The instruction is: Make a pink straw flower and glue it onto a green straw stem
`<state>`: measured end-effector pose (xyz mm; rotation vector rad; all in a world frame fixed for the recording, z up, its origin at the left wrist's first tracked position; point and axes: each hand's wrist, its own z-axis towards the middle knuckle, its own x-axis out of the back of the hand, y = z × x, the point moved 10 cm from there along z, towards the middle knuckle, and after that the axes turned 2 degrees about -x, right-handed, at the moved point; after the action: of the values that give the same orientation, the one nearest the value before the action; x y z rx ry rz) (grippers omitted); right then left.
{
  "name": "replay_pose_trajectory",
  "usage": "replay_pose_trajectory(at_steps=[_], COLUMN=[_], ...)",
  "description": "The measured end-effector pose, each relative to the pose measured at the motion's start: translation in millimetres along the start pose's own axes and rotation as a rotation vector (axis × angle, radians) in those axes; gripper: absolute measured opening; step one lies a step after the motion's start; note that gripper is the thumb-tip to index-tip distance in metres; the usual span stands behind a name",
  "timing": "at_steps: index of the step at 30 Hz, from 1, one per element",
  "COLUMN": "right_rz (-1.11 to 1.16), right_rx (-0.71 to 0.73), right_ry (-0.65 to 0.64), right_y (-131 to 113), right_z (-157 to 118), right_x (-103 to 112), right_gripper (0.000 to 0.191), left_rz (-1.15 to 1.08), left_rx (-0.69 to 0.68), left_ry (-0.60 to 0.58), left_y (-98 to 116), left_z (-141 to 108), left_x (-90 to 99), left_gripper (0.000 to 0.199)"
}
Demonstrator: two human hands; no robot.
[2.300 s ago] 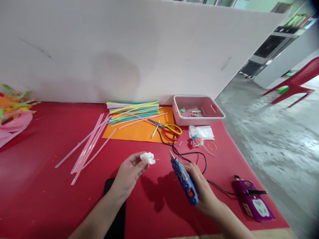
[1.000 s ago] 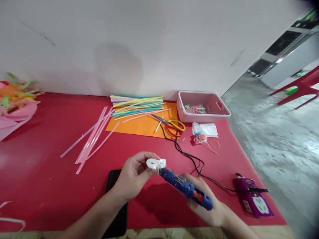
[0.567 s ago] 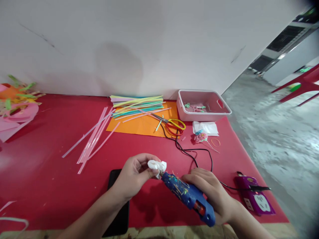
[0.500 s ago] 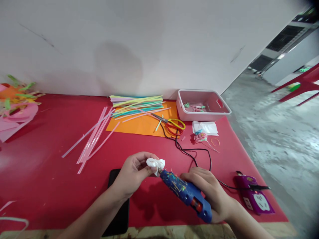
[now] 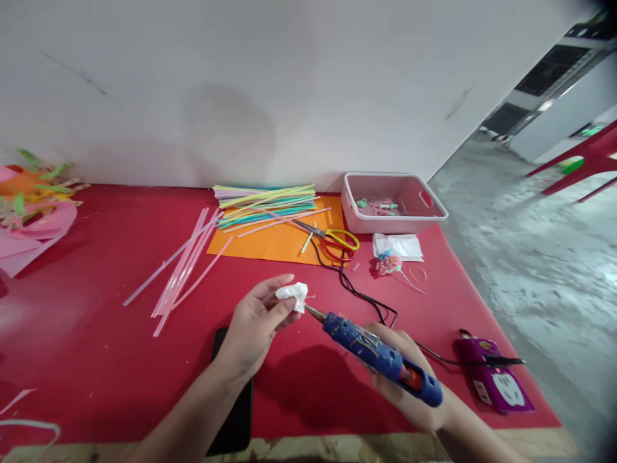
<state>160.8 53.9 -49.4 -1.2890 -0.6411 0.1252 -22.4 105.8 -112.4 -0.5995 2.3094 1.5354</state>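
Between the thumb and fingers of my left hand (image 5: 255, 321) is a crumpled white tissue (image 5: 293, 296), held above the red table. A thin strand sticks out at its right side. My right hand (image 5: 402, 373) is wrapped round a blue glue gun (image 5: 376, 350) with worn, stained casing. Its metal nozzle points up and left, close to the tissue's lower right edge; whether they touch I cannot tell. A black cord (image 5: 434, 354) runs from behind my right hand to a purple power socket (image 5: 496, 379) at the right.
Scissors (image 5: 328, 236) and coloured strips (image 5: 270, 202) lie on orange paper (image 5: 260, 244). A pink bin (image 5: 393, 222) holds small pieces. Near it are a folded tissue (image 5: 398, 245) and a pink flower (image 5: 388, 263). A black phone (image 5: 234, 418) lies below my left forearm. Pink strips (image 5: 180, 276) lie left.
The glue gun has drawn back to the right and down, so its nozzle now shows apart from my left fingers. My left hand has risen slightly with the tissue.
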Motion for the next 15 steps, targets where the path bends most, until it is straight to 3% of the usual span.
replay_pose_trajectory(at_steps=[4,10,15], right_rz=[0.038,0.242,0.22], right_rx=[-0.065,-0.218,-0.24], right_ry=[0.019,0.023,0.053], right_y=[11,41,43], right_z=[4,-5,-7], right_x=[-2,-6,-11], right_gripper=[0.015,0.016,0.014], left_rz=[-0.03,-0.058,-0.074], left_rx=[0.044,0.013,0.078], left_ry=[-0.004,0.028,0.034], left_y=[-3,-7,-17], left_z=[-7,-7,-12], left_x=[-10.7,-9.9,-17.8], left_gripper=[0.036,0.031,0.035])
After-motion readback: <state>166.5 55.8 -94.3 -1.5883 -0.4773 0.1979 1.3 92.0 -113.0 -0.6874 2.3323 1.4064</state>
